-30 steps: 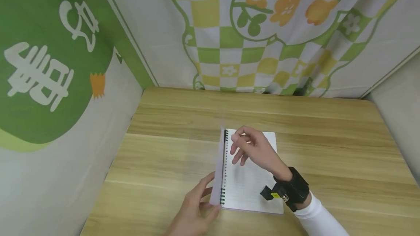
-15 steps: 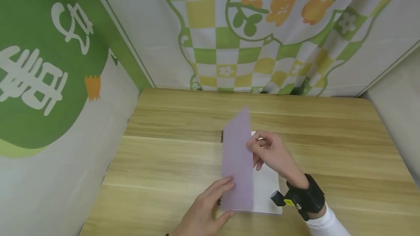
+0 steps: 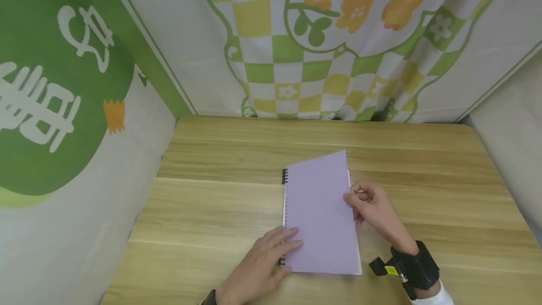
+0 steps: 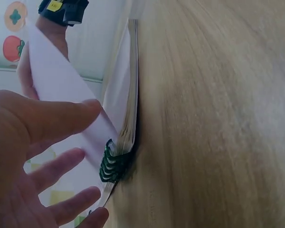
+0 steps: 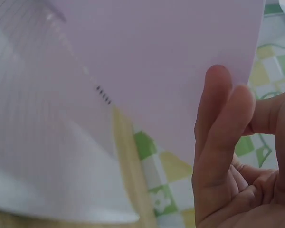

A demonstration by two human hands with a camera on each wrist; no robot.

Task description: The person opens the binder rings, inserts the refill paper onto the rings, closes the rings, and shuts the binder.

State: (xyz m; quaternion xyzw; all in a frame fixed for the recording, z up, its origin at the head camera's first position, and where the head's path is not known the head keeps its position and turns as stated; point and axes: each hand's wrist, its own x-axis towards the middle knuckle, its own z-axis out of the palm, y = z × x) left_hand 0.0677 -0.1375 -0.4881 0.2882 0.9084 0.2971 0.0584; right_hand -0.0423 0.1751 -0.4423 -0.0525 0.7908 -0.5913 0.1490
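A spiral notebook with a light purple cover (image 3: pixel 319 215) lies on the wooden table, its dark green binding rings (image 3: pixel 285 176) along the left edge. My right hand (image 3: pixel 370 206) pinches the cover's right edge between thumb and fingers. In the right wrist view the cover (image 5: pixel 147 52) is still raised at an angle above the lined page (image 5: pixel 52 123). Near the lower part of the binding, my left hand (image 3: pixel 264 258) spreads its fingers, the tips resting on the cover. The left wrist view has the green rings (image 4: pixel 115 164) just beyond its fingertips.
The wooden table (image 3: pixel 211 211) extends around the notebook. A patterned cloth (image 3: pixel 292 51) hangs along the back edge, and a green and white panel (image 3: pixel 63 84) stands at the left. A black strap with a small camera (image 3: pixel 412 267) is on the right wrist.
The purple cover has swung from upright at the binding over to the right, across the lined page. My right hand took its edge and moved right; my left hand shifted onto the cover.
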